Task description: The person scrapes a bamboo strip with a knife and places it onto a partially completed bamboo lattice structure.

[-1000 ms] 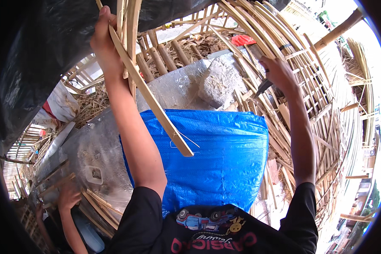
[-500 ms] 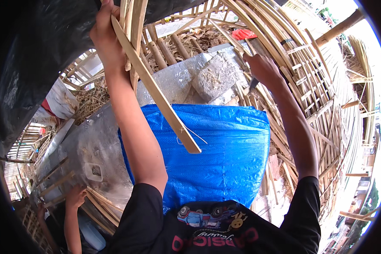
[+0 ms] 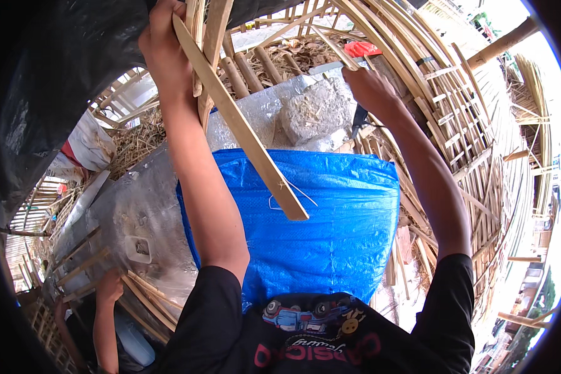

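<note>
My left hand (image 3: 165, 47) is raised at the top left, its fingers closed around a bamboo slat (image 3: 246, 134) that slants down over my lap, its lower end in the air. Narrower bamboo strips (image 3: 217, 31) stand upright against that hand. A blue woven plastic sheet (image 3: 311, 218) covers my lap. On the right, my right hand (image 3: 374, 90) is closed beside a stone block (image 3: 315, 112). A dark object (image 3: 359, 118) with a thin cord shows below that fist; its kind is unclear. Close by lies a pale strip (image 3: 335, 47).
Woven bamboo lattice (image 3: 458, 134) curves along the right. Black plastic sheeting (image 3: 50, 75) hangs at the upper left. Cut bamboo poles (image 3: 249, 75) and shavings lie beyond the block. At lower left another person's hand (image 3: 109, 287) is near bamboo strips and a clear plastic container (image 3: 138, 249).
My left hand and the slat have shifted slightly right. My right hand has moved a little left and up, toward the block, with the dark object.
</note>
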Available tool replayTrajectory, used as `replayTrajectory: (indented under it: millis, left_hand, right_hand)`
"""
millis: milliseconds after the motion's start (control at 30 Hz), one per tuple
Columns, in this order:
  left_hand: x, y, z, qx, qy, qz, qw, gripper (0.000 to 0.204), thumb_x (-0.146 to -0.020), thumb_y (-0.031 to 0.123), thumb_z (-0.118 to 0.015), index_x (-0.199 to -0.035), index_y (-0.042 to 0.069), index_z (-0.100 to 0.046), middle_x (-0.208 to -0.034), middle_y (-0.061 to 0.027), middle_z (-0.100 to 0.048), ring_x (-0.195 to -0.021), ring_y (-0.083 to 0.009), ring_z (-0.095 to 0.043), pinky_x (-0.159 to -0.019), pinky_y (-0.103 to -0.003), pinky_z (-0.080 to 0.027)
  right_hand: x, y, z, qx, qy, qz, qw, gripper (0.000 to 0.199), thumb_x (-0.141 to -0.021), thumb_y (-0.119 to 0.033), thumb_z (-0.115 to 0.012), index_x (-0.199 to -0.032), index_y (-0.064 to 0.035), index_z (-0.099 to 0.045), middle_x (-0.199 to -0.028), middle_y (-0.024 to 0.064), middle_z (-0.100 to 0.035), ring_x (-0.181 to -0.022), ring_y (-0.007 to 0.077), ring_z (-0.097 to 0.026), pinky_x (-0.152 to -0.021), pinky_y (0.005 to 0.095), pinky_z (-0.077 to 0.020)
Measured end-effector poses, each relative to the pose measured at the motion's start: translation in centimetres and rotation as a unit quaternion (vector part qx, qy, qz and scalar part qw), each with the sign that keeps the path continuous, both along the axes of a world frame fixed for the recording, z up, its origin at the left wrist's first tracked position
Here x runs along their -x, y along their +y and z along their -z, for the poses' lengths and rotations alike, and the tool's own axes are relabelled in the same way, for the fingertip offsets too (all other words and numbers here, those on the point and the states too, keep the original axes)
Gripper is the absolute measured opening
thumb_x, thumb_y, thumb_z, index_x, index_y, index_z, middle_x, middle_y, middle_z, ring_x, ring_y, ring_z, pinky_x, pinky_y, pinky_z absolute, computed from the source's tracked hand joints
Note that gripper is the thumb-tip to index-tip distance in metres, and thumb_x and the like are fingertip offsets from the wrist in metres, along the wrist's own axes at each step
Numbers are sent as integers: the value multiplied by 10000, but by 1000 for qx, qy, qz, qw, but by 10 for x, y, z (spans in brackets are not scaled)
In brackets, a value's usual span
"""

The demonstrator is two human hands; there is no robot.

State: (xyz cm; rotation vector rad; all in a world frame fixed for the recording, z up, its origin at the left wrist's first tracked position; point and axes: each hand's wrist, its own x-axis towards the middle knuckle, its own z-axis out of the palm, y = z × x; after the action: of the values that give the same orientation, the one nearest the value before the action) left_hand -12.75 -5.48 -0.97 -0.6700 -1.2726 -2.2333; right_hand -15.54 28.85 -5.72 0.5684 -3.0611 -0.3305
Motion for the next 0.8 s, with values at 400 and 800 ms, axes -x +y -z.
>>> replayTrajectory:
  millis: [400,800]
  left_hand:
    - [-2,3,1,-24,-21,-39,999,372,-1022,372,-436,-877,50,-552,-489,-42,-413,-352,-118,-386,-345,-237,-291]
    - [-19,21,-17,-50,-52,-33,997,335,-997,377,-516,-833,86,-537,-514,-16,-426,-374,-103,-389,-376,-235,-302]
  right_hand:
    - [21,-8,-56,176,-114,95,973,229,-872,-199,-731,-1034,-48,-673,-731,109,-671,-552,186,-634,-506,313,-506]
    - [61,3,-35,335,-156,152,917,348,-766,-376,-810,-726,-40,-732,-617,26,-661,-497,77,-571,-483,255,-446]
